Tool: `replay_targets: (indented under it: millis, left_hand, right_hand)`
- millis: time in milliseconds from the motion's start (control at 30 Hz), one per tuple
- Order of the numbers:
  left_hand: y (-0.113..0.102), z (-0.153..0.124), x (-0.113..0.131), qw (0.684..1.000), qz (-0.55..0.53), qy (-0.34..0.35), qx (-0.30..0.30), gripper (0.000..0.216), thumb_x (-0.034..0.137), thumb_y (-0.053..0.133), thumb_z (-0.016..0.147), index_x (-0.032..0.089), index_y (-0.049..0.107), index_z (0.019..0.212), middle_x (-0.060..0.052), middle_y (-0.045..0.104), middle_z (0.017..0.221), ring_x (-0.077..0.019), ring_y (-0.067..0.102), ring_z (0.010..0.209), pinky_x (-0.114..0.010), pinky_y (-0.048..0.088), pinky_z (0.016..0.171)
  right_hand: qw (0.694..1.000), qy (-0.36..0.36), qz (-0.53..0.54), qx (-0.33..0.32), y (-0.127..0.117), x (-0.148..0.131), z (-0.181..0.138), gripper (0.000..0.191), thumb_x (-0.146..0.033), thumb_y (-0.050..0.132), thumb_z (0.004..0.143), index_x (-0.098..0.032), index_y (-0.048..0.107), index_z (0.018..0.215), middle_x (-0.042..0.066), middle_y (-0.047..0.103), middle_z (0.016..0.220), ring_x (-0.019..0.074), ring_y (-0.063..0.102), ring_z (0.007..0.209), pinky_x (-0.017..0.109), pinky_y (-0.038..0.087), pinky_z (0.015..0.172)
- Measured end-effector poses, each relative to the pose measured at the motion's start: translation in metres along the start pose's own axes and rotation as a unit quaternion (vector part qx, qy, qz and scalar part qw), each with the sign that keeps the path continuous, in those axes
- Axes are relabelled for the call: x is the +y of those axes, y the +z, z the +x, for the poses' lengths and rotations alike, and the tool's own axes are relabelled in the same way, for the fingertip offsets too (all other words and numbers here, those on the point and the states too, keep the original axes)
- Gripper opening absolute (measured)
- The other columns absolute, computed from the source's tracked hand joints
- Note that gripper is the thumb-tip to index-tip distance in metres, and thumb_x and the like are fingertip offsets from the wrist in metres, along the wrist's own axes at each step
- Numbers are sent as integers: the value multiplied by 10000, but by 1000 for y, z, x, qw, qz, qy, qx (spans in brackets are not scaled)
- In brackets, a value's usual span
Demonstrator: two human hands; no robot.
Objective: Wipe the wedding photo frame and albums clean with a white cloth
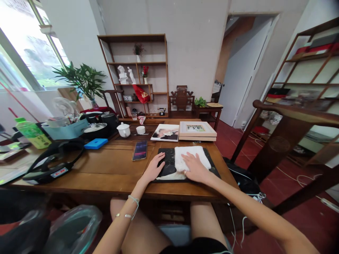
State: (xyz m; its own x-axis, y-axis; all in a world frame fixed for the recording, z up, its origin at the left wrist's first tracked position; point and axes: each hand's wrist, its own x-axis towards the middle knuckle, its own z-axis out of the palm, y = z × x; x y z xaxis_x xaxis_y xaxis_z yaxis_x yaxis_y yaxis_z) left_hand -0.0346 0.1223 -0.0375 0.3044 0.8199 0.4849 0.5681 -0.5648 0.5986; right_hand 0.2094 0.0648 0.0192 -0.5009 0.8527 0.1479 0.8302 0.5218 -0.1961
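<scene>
A dark patterned mat [168, 155] lies on the wooden table, with a pale area along its front left part. My left hand [155, 167] rests on the mat's left edge, fingers stretched out and holding nothing. On the mat's right half sits a folded white cloth [182, 152], fluffy like a towel. My right hand [194, 165] lies flat on top of this cloth with the fingers spread. What is under the cloth is hidden. Just left of the mat is a phone [140, 150] with a blurred screen.
Behind the mat are a book [165, 132] and a framed picture [198, 131]. A white lidded cup [123, 130], a small white cup [141, 130], a blue box [96, 143], a black headset [53, 165] and a green bottle [33, 133] stand leftward. A wooden chair [280, 141] is at right.
</scene>
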Motion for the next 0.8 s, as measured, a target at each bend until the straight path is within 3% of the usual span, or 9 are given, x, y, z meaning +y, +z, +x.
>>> replay_targets:
  millis: [100, 200, 267, 433, 533, 633, 800]
  left_hand:
    - [-1, 0, 1, 1000, 3, -3, -8, 391, 328, 459, 881, 189, 569, 1229, -101, 517, 1367, -227, 445, 1299, -458, 309, 1119]
    - [-3, -1, 2, 1000, 0, -4, -18, 395, 325, 451, 886, 187, 561, 1239, -102, 507, 1377, -227, 436, 1307, -462, 300, 1123]
    - [-4, -1, 2, 1000, -3, -1, -20, 389, 324, 451, 887, 203, 558, 1241, -93, 509, 1376, -222, 441, 1303, -464, 299, 1124]
    - [-3, -1, 0, 1000, -12, -5, -18, 385, 325, 457, 886, 205, 555, 1238, -92, 502, 1382, -214, 436, 1307, -457, 293, 1127]
    - [-1, -1, -1, 1000, -16, -7, -10, 370, 312, 430, 892, 203, 567, 1218, -89, 516, 1369, -209, 438, 1303, -453, 288, 1130]
    - [0, 0, -1, 1000, -20, -12, -7, 367, 300, 399, 896, 190, 586, 1191, -91, 530, 1354, -207, 444, 1298, -446, 285, 1134]
    - [0, 1, 0, 999, -34, -29, 0, 378, 294, 355, 914, 172, 602, 1173, -96, 536, 1348, -206, 452, 1290, -439, 293, 1133]
  right_hand:
    - [999, -47, -6, -2, 7, -27, -39, 683, -277, 546, 740, -200, 398, 1403, 104, 332, 1491, 367, 167, 1378, 640, 60, 1072]
    - [999, -49, -8, 6, 8, -38, -52, 684, -303, 555, 746, -197, 398, 1403, 101, 345, 1484, 356, 167, 1377, 611, 56, 1089]
    - [999, -30, -10, 6, 6, -32, -39, 637, -309, 551, 756, -181, 441, 1370, 116, 369, 1468, 353, 188, 1368, 596, 85, 1090]
    - [998, 65, -13, 10, -8, 4, 28, 579, -285, 483, 807, -137, 427, 1364, 168, 379, 1443, 370, 186, 1359, 659, 127, 1041]
    - [995, 101, -17, 11, -14, 7, 52, 540, -274, 460, 827, -167, 429, 1355, 177, 409, 1411, 386, 199, 1348, 702, 119, 1013]
    - [996, 76, -35, 11, -10, -15, 46, 560, -289, 512, 801, -157, 442, 1340, 197, 441, 1369, 418, 213, 1332, 709, 87, 1017]
    - [998, -44, -41, 2, 15, -72, -6, 699, -351, 607, 737, -109, 414, 1364, 222, 400, 1402, 434, 208, 1335, 637, 91, 1067]
